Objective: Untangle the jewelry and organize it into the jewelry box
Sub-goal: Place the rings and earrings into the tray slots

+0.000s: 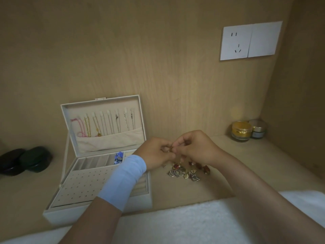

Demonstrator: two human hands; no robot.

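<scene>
The 2 hands — left hand (154, 153) and right hand (196, 148) — meet fingertip to fingertip, pinching a tiny gold piece (169, 148) above the jewelry tangle (184, 172) on the bench (246, 164) beside the open jewelry box (98, 211) (light, slippery, snag-prone, I'd judge; take it by a clasp).

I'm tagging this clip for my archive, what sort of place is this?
Probably a home dressing nook, perhaps in a bedroom: a wood-panelled alcove with a wall socket, a gold-lidded cosmetic jar in the corner, and an open jewelry box on the shelf.
</scene>
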